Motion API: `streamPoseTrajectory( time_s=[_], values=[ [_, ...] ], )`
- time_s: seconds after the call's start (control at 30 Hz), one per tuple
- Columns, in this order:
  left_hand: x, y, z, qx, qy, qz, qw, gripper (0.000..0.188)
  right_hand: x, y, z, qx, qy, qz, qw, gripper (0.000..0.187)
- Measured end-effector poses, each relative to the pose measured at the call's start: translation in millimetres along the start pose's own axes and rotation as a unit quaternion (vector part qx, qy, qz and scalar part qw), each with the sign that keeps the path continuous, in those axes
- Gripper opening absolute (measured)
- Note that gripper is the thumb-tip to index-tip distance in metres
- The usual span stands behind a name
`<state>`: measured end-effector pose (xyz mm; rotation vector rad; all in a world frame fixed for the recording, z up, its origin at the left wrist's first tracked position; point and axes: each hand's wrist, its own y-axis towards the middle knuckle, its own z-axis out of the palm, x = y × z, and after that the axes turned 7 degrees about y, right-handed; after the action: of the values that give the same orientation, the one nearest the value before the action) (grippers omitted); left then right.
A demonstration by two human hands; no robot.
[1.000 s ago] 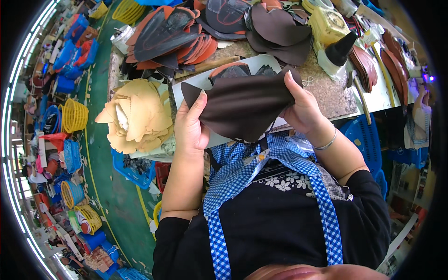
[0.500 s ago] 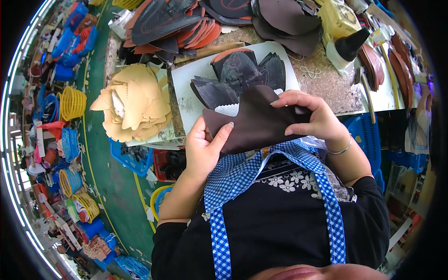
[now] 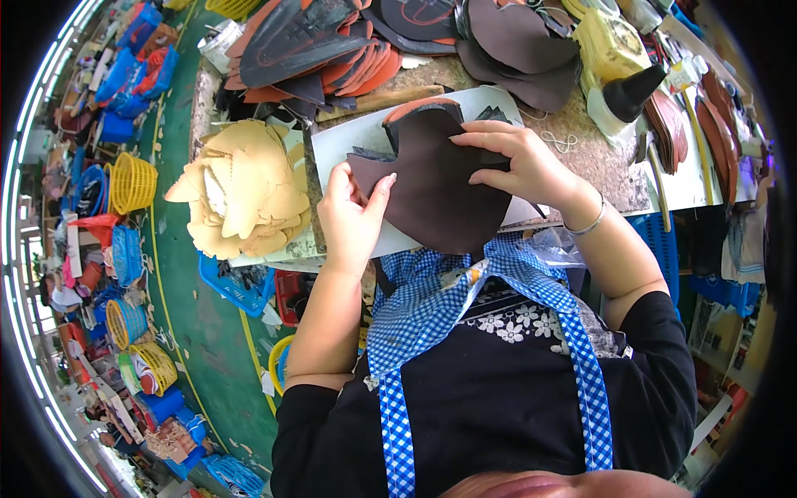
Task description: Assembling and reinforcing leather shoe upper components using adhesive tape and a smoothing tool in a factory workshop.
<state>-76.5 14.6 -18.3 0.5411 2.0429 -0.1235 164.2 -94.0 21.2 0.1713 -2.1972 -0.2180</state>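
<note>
Between my hands is a dark brown leather shoe-upper piece [image 3: 440, 195], its curved edge toward me. My left hand [image 3: 353, 207] pinches its left side between thumb and fingers. At its upper right, my right hand [image 3: 523, 166] grips the edge with thumb and fingers closed on it. The piece hangs over a white board [image 3: 336, 141] on the bench and covers most of the black cut pieces [image 3: 494, 114] lying there. An orange-edged piece [image 3: 419, 106] shows just beyond it.
A pile of cream pieces [image 3: 249, 187] sits left of the board. Black and orange pieces [image 3: 332, 50] and brown leather pieces [image 3: 523, 50] are stacked at the back. A black-nozzled bottle [image 3: 627, 93] stands at right, with a hammer [image 3: 656, 178] near the bench edge.
Both hands have moved the leather piece up and away from me, over the board. It now lies flatter and turned, hiding more of the black pieces.
</note>
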Motion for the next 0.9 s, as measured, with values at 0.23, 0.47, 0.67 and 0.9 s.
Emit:
streamPoseTrajectory(
  time_s=[0.23,0.47,0.67,0.9],
  values=[
    [-12.1,0.1,1.5,-0.044,0.177,0.040,0.982,0.038,-5.0,7.1,2.8,0.031,-0.020,0.022,0.999,0.049],
    [-39.0,-15.4,15.5,0.090,0.298,0.372,0.875,0.058,2.4,16.1,-2.5,0.043,-0.049,0.045,0.997,0.071],
    [-32.1,-18.6,16.3,0.168,0.318,0.338,0.870,0.077,-32.1,6.1,-31.8,-0.281,-0.227,0.112,0.926,0.054],
    [-49.8,24.1,-19.0,0.252,0.151,0.263,0.919,0.077,11.0,-16.3,29.9,-0.079,-0.155,-0.133,0.976,0.025]
  ],
)
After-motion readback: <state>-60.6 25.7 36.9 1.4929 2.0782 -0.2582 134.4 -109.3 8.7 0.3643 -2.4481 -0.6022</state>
